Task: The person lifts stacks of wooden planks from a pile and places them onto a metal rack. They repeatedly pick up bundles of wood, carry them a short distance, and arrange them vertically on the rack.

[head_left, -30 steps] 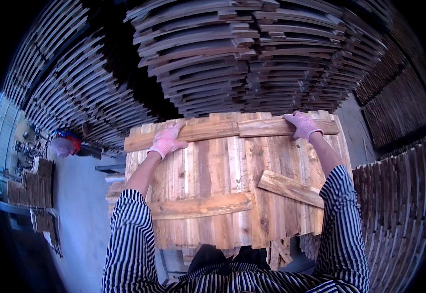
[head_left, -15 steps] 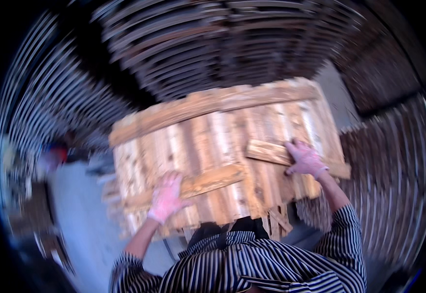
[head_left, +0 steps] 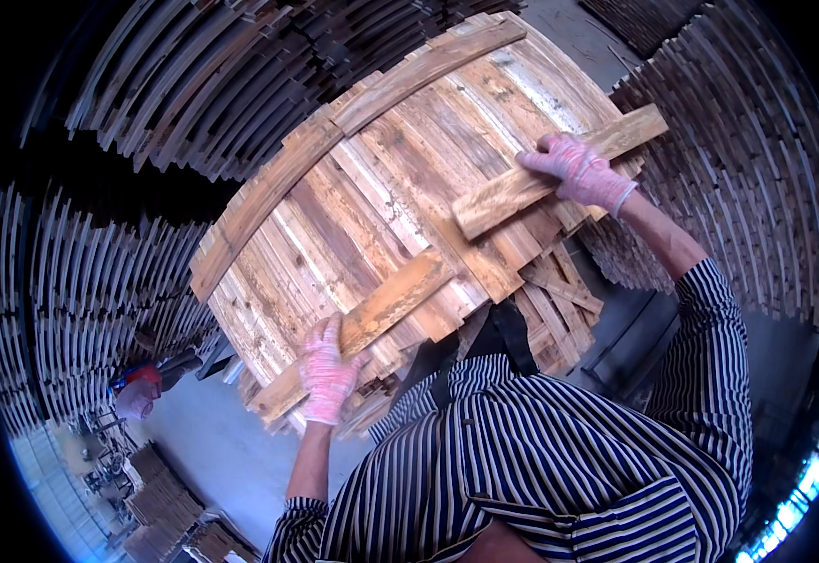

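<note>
A wide panel of rough wooden boards (head_left: pixel 409 178), laid side by side, lies in front of me. One long crosspiece (head_left: pixel 269 206) runs along its far edge. My left hand (head_left: pixel 328 371), in a pink-and-white knit glove, grips a wooden plank (head_left: pixel 395 298) along the near left edge, fingers over it and thumb on the near side. My right hand (head_left: pixel 578 172), gloved alike, is closed over a second plank (head_left: pixel 503 202) on the near right. That plank sits slightly askew to the panel, its right end reaching the panel's side. A gap separates the two planks.
Tall stacks of wooden slats stand beyond the panel (head_left: pixel 194 84), to the left (head_left: pixel 100 300) and to the right (head_left: pixel 738 159). Loose wood pieces (head_left: pixel 560 300) show beneath the near edge. Grey floor (head_left: pixel 203 450) lies at lower left, with what looks like another person (head_left: pixel 139 387) beyond.
My view has turned, so the panel tilts more steeply. The right plank has swung closer to parallel with the panel's near edge, with my right hand on it. My left hand stays at its plank.
</note>
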